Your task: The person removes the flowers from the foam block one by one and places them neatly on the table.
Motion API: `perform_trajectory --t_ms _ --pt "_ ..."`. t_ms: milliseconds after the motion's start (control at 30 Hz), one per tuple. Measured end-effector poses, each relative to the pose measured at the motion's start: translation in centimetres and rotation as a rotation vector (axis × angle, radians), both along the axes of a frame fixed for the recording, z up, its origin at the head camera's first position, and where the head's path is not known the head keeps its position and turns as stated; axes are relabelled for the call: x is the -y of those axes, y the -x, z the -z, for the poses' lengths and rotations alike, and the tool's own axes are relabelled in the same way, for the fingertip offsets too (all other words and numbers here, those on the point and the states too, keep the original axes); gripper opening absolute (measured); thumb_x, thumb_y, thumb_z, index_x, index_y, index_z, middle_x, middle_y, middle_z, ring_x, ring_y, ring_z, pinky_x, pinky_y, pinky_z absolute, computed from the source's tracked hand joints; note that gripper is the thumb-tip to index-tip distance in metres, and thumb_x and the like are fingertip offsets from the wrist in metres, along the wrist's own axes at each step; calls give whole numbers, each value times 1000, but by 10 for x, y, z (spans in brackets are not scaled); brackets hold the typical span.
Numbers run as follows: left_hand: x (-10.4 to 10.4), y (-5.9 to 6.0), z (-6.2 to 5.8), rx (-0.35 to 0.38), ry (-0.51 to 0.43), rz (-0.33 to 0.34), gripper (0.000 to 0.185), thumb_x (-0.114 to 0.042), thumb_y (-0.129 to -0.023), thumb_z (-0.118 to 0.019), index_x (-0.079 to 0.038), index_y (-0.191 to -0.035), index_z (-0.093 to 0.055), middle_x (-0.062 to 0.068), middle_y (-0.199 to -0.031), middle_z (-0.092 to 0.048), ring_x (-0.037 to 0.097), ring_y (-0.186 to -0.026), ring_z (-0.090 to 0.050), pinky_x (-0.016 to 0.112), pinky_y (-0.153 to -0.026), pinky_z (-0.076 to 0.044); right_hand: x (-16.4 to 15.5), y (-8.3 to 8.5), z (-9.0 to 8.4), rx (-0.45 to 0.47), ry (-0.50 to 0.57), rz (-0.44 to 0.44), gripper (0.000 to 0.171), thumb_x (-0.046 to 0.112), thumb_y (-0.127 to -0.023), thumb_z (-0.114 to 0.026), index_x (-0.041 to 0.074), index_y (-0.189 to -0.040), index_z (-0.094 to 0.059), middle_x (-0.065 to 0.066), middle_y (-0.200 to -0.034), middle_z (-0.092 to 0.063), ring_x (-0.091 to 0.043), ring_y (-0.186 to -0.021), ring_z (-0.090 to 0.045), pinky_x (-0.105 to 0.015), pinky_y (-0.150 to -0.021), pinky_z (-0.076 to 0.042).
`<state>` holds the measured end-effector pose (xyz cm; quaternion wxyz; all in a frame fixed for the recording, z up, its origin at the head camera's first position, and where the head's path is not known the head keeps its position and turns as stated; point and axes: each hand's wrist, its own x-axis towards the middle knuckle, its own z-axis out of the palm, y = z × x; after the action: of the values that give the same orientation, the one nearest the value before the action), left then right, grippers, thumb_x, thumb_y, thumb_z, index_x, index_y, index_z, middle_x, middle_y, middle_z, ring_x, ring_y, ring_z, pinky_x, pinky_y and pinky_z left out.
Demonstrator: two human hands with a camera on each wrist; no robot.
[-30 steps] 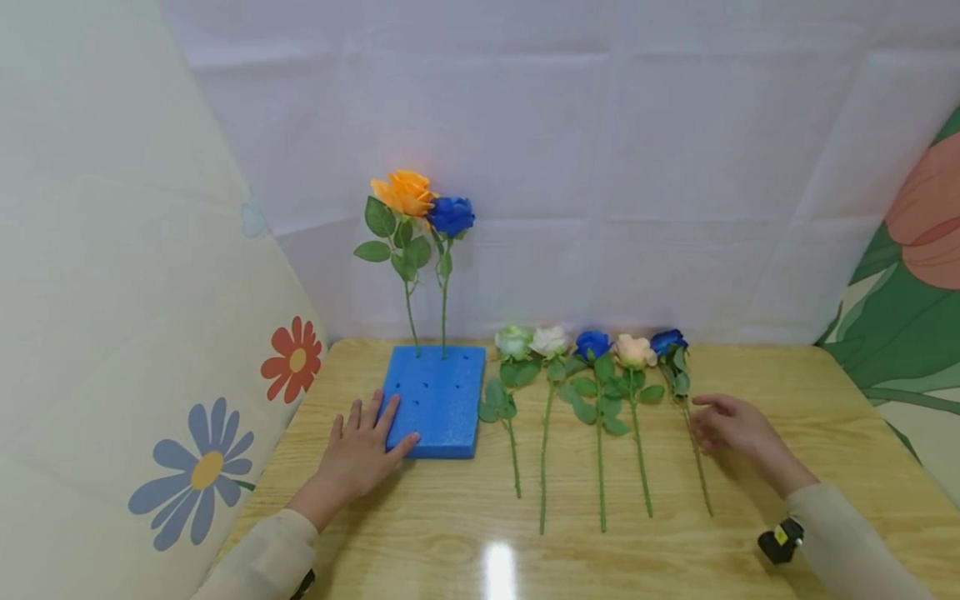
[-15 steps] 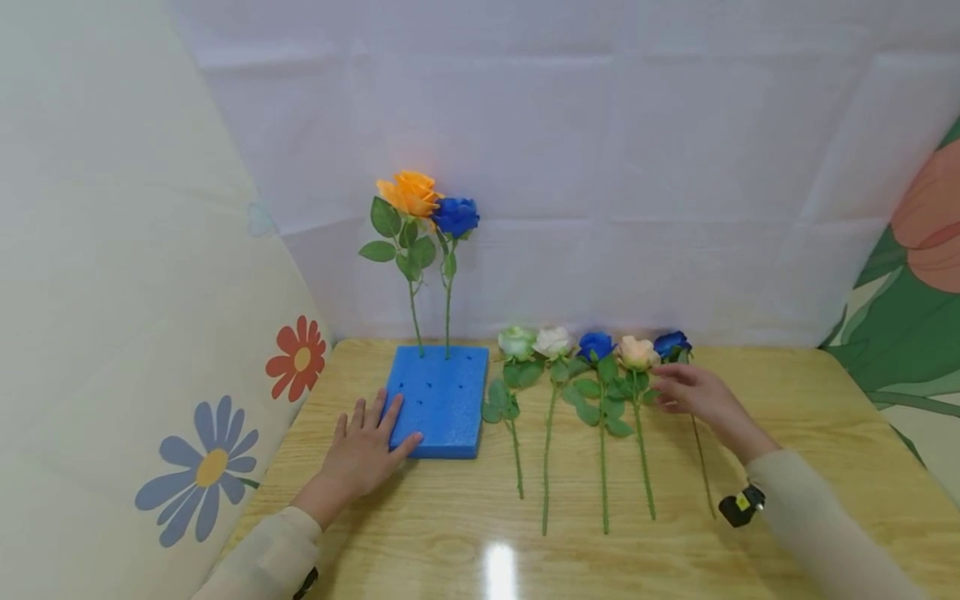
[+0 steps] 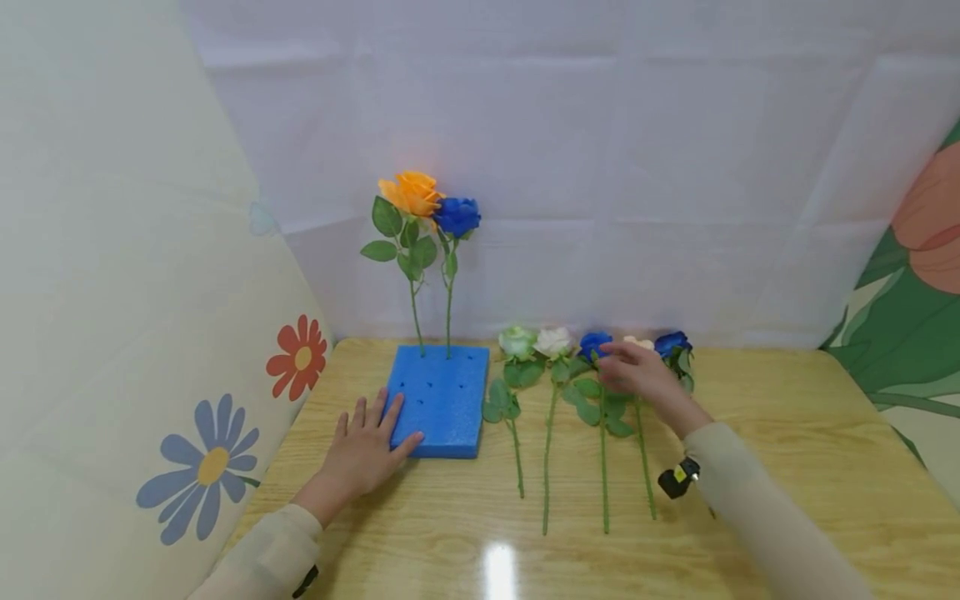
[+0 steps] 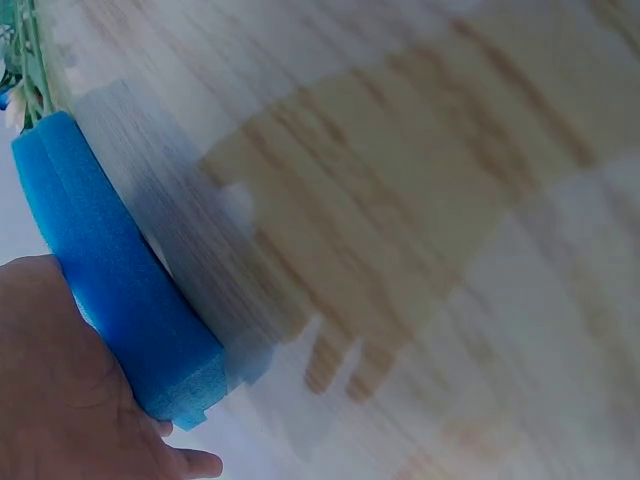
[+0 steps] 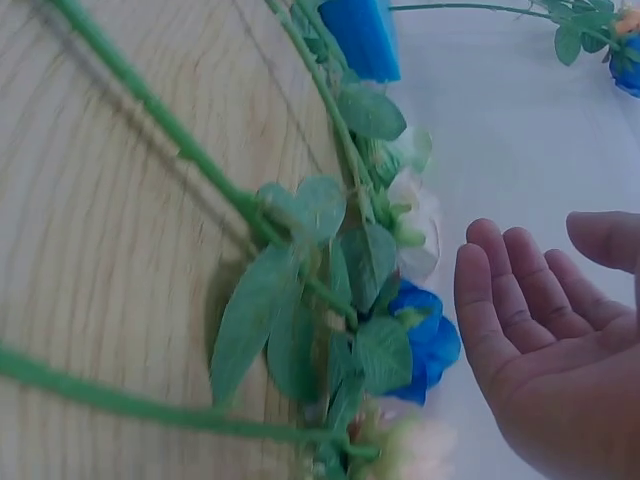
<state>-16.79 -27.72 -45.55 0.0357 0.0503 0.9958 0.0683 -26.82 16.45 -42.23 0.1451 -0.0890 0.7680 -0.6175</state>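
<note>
Over the table (image 3: 787, 425) — right hand (image 3: 641, 379) relaxed, mostly hiding peach rose (image 3: 639, 342) from head view | left hand (image 3: 363, 454) spread on blue block (image 3: 446, 421)

Losing parts behind cover and past edges

Showing only a sliver of the peach rose (image 3: 638, 342) past the right hand (image 3: 641, 375) in the head view; losing the stem of the rightmost blue rose (image 3: 672, 343) mostly behind that hand and the sleeve (image 3: 750, 500). Cropping the left hand (image 4: 65, 380) in the left wrist view, hiding most fingers behind the blue block (image 4: 115, 265). Cropping the orange rose (image 5: 631, 22) in the right wrist view.
</note>
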Motion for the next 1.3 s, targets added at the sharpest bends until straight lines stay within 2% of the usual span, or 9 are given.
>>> perform_trajectory --t_ms 167,367,567,767,900,1133,1300 --pt "0 0 0 0 -10 1 91 -72 -99 -35 -8 -162 -21 25 -167 -11 57 -149 -8 74 -115 -8 20 6 -6 2 55 -30 55 21 -107 -54 -3 -153 -36 -33 -144 -50 -42 -126 -58 -52 -109 -45" --pt "-1 2 2 -3 -11 3 90 -71 -99 -36 -8 -162 -20 25 -167 -11 57 -149 -9 74 -115 -9 41 16 -4 -23 122 -47 54 20 -107 -53 -4 -153 -37 -34 -144 -48 -46 -127 -55 -56 -109 -43" --pt "-3 2 1 4 -23 4 90 -71 -99 -36 -8 -162 -20 25 -167 -12 57 -149 -8 74 -116 -8 61 21 -5 6 185 -65 53 22 -107 -54 0 -153 -38 -31 -147 -47 -49 -133 -49 -60 -111 -39" --pt "-2 2 2 12 -8 -1 90 -72 -99 -32 -10 -163 -17 24 -168 -9 56 -150 -6 73 -116 -7 81 29 -5 -8 208 -86 54 22 -107 -53 -2 -153 -37 -32 -148 -47 -48 -132 -50 -55 -112 -40" --pt "-1 2 3 -9 -17 9 91 -73 -99 -33 -8 -162 -20 24 -167 -12 56 -149 -9 74 -116 -8 91 29 -8 -12 229 -87 52 21 -106 -56 0 -151 -40 -30 -147 -48 -47 -131 -51 -55 -112 -40" --pt "1 1 4 -30 -36 16 90 -71 -99 -36 -7 -161 -23 25 -166 -15 57 -149 -11 74 -115 -10 111 39 -7 -2 242 -83 54 23 -105 -58 2 -152 -42 -26 -147 -50 -34 -125 -61 -54 -112 -41" --pt "2 1 3 -28 -26 11 90 -71 -99 -36 -8 -162 -22 25 -167 -14 56 -149 -11 74 -116 -9 127 45 -10 -2 232 -94 55 24 -105 -58 2 -153 -40 -25 -146 -52 -33 -125 -61 -54 -111 -42"
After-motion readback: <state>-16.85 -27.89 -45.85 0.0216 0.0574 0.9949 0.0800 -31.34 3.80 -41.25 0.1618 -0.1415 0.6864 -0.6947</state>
